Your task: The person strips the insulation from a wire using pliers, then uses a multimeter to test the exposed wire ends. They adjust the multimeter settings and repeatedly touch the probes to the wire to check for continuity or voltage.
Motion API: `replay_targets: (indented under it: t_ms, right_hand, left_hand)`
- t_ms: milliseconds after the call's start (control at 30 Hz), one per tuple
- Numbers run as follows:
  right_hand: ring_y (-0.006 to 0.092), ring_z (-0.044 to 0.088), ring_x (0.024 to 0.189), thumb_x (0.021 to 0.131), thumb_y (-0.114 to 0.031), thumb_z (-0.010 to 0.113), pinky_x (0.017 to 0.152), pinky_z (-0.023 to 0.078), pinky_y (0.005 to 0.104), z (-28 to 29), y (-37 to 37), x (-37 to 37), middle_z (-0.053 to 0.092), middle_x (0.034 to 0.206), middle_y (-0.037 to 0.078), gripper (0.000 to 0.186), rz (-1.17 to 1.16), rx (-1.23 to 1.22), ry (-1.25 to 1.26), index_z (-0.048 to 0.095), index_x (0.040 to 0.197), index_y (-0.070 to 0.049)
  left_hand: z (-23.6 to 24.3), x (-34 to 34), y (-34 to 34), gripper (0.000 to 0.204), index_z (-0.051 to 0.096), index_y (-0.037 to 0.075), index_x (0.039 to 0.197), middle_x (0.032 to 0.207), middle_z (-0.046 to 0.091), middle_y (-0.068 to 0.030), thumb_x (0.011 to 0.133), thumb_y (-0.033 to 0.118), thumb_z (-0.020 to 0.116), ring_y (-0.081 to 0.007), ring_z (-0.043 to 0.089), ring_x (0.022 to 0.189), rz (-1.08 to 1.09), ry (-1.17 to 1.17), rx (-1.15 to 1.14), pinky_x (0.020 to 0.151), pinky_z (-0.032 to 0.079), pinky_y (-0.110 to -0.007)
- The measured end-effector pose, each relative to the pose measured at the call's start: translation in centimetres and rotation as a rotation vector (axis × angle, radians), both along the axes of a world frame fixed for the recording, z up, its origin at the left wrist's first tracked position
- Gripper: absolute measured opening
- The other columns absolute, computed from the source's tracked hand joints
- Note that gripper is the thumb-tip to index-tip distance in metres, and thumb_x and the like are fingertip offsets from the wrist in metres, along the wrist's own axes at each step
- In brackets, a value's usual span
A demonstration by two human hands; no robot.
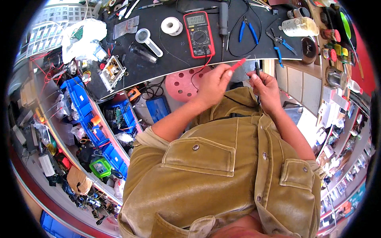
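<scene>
My left hand [213,85] grips a red test probe [239,63], its tip pointing right. In my right hand [266,87] a black test probe [257,68] stands nearly upright, tip up. The two tips are close together, just off the table's front edge; whether they touch I cannot tell. Beyond my left hand a red-framed multimeter [199,35] lies face up with its display lit. A red lead [208,60] runs from its lower sockets over the edge.
On the black tabletop [174,59] lie a wire spool [172,26], a magnifier [148,42], blue-handled pliers [248,31], wire cutters [281,44], a screwdriver [223,23] and an opened white housing [112,73]. A jar [300,27] is at right. Blue bins [81,99] fill the left shelf. A pink round stool [183,86] stands below.
</scene>
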State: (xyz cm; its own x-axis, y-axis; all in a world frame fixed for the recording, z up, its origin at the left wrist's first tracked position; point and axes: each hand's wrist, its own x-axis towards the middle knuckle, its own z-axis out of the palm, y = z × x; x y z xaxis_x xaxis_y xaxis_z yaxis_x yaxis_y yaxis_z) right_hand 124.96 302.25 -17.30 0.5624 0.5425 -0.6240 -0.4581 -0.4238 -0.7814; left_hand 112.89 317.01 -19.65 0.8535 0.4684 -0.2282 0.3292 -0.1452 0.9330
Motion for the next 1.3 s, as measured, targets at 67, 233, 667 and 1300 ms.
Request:
replay_targets:
  t_ms: [67, 233, 667, 1300]
  right_hand:
    - [0.0017, 0.035, 0.053, 0.089, -0.026, 0.064, 0.047, 0.027, 0.0209, -0.5, -0.3, 0.0, 0.044, 0.061, -0.009, 0.021, 0.023, 0.016, 0.02, 0.064, 0.085, -0.006]
    - [0.0021, 0.036, 0.053, 0.088, -0.025, 0.064, 0.048, 0.028, 0.0206, 0.3, -0.1, 0.0, 0.046, 0.062, -0.008, 0.02, 0.0, 0.015, 0.036, 0.061, 0.08, -0.007]
    - [0.003, 0.039, 0.055, 0.088, -0.023, 0.064, 0.051, 0.03, 0.0209, 0.8, -0.3, -0.5, 0.048, 0.063, -0.006, 0.019, -0.003, 0.03, 0.094, 0.06, 0.079, -0.007]
    - [0.0028, 0.039, 0.055, 0.089, -0.022, 0.064, 0.051, 0.031, 0.0209, 0.7, -0.4, -0.7, 0.049, 0.064, -0.006, 0.019, 0.021, 0.041, 0.06, 0.061, 0.08, -0.005]
  left_hand:
    - [-0.1, 0.1, -1.1, 0.022, 0.059, 0.002, 0.102, 0.085, 0.06, -0.0143, 0.092, 0.021, 0.053, -0.0235, 0.06, 0.077, -0.094, -0.036, -0.038, 0.068, 0.047, -0.035]
    - [-1.8, 0.8, 1.1, 0.023, 0.062, 0.002, 0.097, 0.092, 0.062, -0.0134, 0.086, 0.022, 0.059, -0.0278, 0.061, 0.086, -0.317, -0.107, 0.154, 0.074, 0.048, -0.037]
    - [-11.8, 3.3, 11.9, 0.022, 0.066, 0.007, 0.098, 0.097, 0.061, -0.0113, 0.079, 0.016, 0.066, -0.029, 0.061, 0.089, 0.041, 0.227, 0.691, 0.077, 0.049, -0.038]
    - [-12.4, 3.5, 13.2, 0.017, 0.067, 0.009, 0.095, 0.096, 0.062, -0.0073, 0.079, 0.011, 0.062, -0.0282, 0.061, 0.089, -0.098, 0.134, 0.786, 0.077, 0.05, -0.039]
